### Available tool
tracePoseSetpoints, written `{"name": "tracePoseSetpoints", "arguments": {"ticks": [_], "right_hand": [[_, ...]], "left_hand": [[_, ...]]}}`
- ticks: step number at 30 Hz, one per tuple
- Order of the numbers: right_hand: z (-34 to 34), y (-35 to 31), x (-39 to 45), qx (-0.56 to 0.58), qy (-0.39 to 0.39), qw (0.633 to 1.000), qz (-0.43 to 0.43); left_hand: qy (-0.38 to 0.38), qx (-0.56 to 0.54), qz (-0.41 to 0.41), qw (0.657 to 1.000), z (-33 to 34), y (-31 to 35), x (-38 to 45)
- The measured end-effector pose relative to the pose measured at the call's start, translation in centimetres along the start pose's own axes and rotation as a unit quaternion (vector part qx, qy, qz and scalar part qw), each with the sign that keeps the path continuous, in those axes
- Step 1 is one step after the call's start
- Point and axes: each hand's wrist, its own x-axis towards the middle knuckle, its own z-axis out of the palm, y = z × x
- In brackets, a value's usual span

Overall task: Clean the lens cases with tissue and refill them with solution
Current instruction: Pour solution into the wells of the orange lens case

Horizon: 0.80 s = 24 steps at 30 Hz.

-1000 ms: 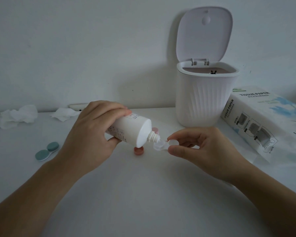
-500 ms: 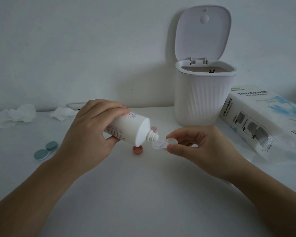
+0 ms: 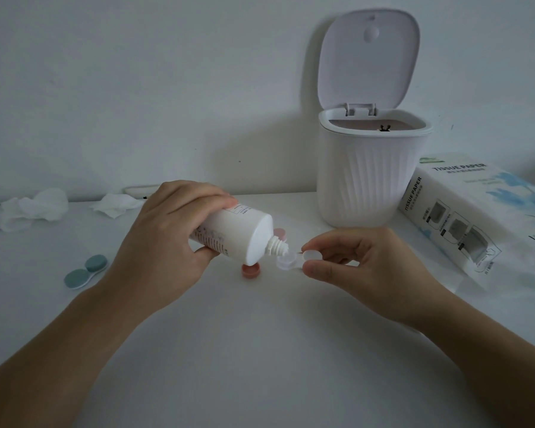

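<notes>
Pink caps (image 3: pixel 251 270): two; crumpled tissues (image 3: pixel 34 207): two; lens cases (image 3: pixel 288 261): two.

Near table (image 3: pixel 260 350) lies bare; bin (image 3: pixel 371 180) (lid up) and tissue pack (image 3: pixel 464 217) crowd the right.

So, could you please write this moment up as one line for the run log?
step: refilling | left hand: tilts solution bottle, nozzle at open clear case | right hand: holds case | table: pink caps, green case
</notes>
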Motion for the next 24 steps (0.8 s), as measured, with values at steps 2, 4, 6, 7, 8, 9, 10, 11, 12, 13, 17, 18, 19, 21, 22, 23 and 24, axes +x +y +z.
{"name": "tracePoseSetpoints", "arguments": {"ticks": [2, 4, 6, 7, 8, 9, 10, 11, 12, 13, 17, 18, 19, 21, 22, 23, 24], "right_hand": [[0.03, 0.07, 0.00, -0.008, 0.001, 1.000, 0.001], [0.06, 0.11, 0.00, -0.013, -0.001, 1.000, 0.002], [0.08, 0.17, 0.02, -0.015, -0.003, 1.000, 0.002], [0.08, 0.17, 0.04, -0.015, -0.003, 1.000, 0.001], [0.07, 0.18, 0.03, -0.015, -0.002, 1.000, 0.000], [0.06, 0.17, 0.04, -0.014, -0.002, 1.000, 0.000], [0.04, 0.15, 0.03, -0.012, -0.001, 1.000, 0.000], [0.04, 0.14, 0.03, -0.008, 0.000, 1.000, 0.000], [0.03, 0.13, 0.02, -0.004, 0.002, 1.000, 0.000], [0.02, 0.11, 0.02, 0.001, 0.003, 1.000, 0.000], [0.02, 0.04, 0.00, 0.008, 0.002, 1.000, 0.002], [0.02, 0.03, -0.02, 0.008, 0.002, 1.000, 0.003], [0.02, 0.01, -0.01, 0.007, 0.002, 1.000, 0.004], [0.03, -0.01, -0.02, 0.004, 0.002, 1.000, 0.006], [0.03, -0.01, -0.01, 0.001, 0.001, 1.000, 0.007], [0.03, -0.01, -0.02, 0.000, 0.000, 1.000, 0.007], [0.02, 0.00, -0.02, 0.001, -0.001, 1.000, 0.007]], "left_hand": [[-0.003, -0.001, 0.002, 1.000, 0.00, -0.06, 0.03], [-0.007, -0.004, 0.002, 1.000, -0.01, -0.10, 0.06], [-0.010, -0.003, 0.003, 1.000, -0.01, -0.12, 0.07], [-0.009, -0.002, 0.003, 1.000, -0.02, -0.12, 0.07], [-0.008, -0.002, 0.004, 1.000, -0.03, -0.11, 0.06], [-0.007, 0.000, 0.005, 1.000, -0.03, -0.10, 0.06], [-0.006, 0.001, 0.006, 1.000, -0.03, -0.07, 0.06], [-0.005, 0.003, 0.007, 1.000, -0.02, -0.03, 0.06], [-0.005, 0.004, 0.006, 1.000, -0.02, 0.02, 0.07], [-0.005, 0.005, 0.004, 1.000, -0.01, 0.07, 0.07], [-0.009, 0.005, 0.000, 1.000, -0.08, 0.23, 0.10], [-0.009, 0.006, 0.001, 1.000, -0.09, 0.26, 0.09], [-0.010, 0.007, 0.001, 1.000, -0.10, 0.27, 0.09], [-0.012, 0.009, -0.001, 1.000, -0.08, 0.24, 0.07], [-0.013, 0.009, -0.002, 1.000, -0.08, 0.21, 0.07], [-0.015, 0.009, -0.003, 1.000, -0.08, 0.19, 0.07], [-0.015, 0.009, -0.004, 1.000, -0.09, 0.17, 0.07]]}}
